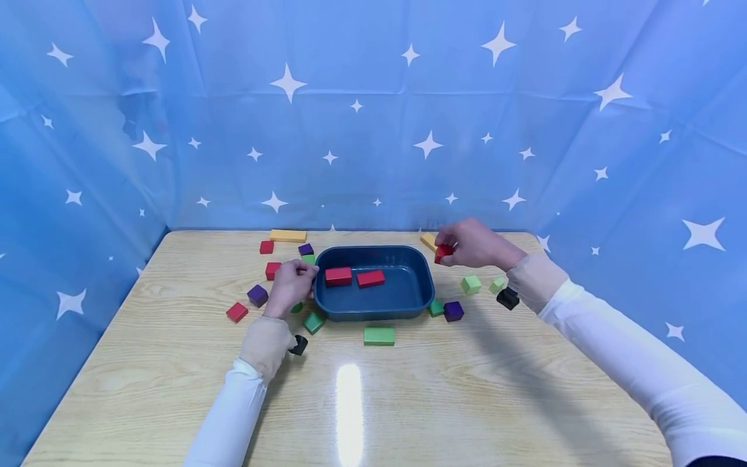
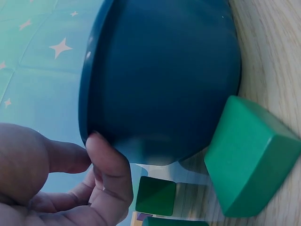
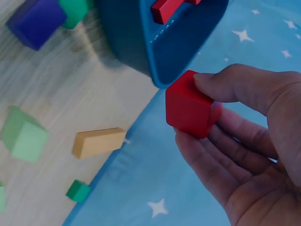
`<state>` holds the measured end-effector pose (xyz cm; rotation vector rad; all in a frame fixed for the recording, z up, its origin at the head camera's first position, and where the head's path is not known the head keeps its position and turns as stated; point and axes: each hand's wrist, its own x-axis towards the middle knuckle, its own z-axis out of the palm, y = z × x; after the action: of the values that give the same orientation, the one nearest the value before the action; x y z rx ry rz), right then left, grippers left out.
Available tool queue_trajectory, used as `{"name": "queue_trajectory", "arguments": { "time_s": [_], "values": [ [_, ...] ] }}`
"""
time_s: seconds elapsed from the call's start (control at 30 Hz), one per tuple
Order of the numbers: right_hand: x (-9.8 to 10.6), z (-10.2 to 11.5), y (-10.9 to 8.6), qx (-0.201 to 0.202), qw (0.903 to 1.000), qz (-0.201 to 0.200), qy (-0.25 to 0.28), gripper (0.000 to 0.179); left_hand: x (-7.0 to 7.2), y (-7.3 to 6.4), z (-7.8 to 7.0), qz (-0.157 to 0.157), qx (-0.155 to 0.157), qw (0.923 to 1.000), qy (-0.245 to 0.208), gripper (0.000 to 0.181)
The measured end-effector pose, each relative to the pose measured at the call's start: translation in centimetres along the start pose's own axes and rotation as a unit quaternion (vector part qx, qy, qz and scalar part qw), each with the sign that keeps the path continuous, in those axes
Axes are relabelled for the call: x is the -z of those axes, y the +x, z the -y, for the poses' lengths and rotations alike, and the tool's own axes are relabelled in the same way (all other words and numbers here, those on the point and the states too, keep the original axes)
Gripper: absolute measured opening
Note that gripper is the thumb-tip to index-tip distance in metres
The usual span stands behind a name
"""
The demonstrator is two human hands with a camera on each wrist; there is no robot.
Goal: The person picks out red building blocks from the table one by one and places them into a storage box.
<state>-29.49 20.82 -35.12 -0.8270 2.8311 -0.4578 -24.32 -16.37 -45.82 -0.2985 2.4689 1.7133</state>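
Note:
A dark blue plastic bin [image 1: 379, 315] sits on the table with two red blocks, one [image 1: 338, 277] at the left and another [image 1: 370, 279] near its middle. My left hand [image 1: 290, 285] pinches the bin's left rim between thumb and index finger; the left wrist view shows the bin's side wall [image 2: 164, 84] close up. Just beyond the bin's right end, my right hand [image 1: 475, 243] holds a red block [image 3: 190, 106] between thumb and fingers, above the table. A green block [image 2: 249, 155] lies beside the bin below my left hand.
Red blocks [image 1: 237, 312] and a purple block [image 1: 257, 296] lie left of the bin. A light green block [image 1: 379, 336] lies in front. At right are a purple block [image 1: 453, 311] and pale green blocks [image 1: 471, 285]. A yellow block [image 1: 288, 236] lies along the back edge.

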Motion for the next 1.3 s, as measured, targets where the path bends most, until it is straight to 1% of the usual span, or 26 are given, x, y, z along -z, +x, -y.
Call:
{"name": "queue_trajectory", "arguments": {
  "time_s": [0.13, 0.27, 0.4, 0.57, 0.8, 0.9, 1.13, 1.3],
  "values": [
    [0.1, 1.1, 1.4, 0.009, 0.9997, 0.017, -0.012, 0.028, 0.0, 0.1, 0.0, -0.001, -0.001, 1.0000, 0.004, 0.025],
    [-0.3, 2.0, 2.9, 0.022, 0.9990, 0.034, -0.021, 0.027, 0.0, 0.0, 0.0, 0.000, 0.000, 1.0000, 0.005, 0.025],
    [-1.0, 2.7, 4.2, 0.032, 0.9976, 0.060, -0.016, 0.026, -0.1, -0.1, -0.1, 0.002, 0.004, 1.0000, 0.003, 0.025],
    [-2.1, 3.4, 5.8, 0.036, 0.9956, 0.085, -0.015, 0.025, -0.2, -0.3, -0.2, -0.001, -0.001, 1.0000, 0.005, 0.025],
    [-3.7, 3.6, 7.6, 0.068, 0.9911, 0.105, -0.045, 0.030, -0.1, -0.2, -0.2, -0.001, -0.002, 1.0000, 0.008, 0.025],
    [-4.6, 3.4, 8.2, 0.068, 0.9885, 0.124, -0.054, 0.030, -0.2, -0.2, -0.1, -0.001, -0.003, 1.0000, 0.008, 0.025],
    [-6.4, 3.1, 9.1, 0.037, 0.9856, 0.156, -0.053, 0.031, -0.2, -0.1, 0.0, 0.004, -0.006, 1.0000, 0.006, 0.027],
    [-7.3, 3.4, 9.5, 0.053, 0.9804, 0.173, -0.078, 0.028, -0.2, -0.2, 0.0, 0.000, -0.008, 0.9999, 0.008, 0.026]
  ]
}}
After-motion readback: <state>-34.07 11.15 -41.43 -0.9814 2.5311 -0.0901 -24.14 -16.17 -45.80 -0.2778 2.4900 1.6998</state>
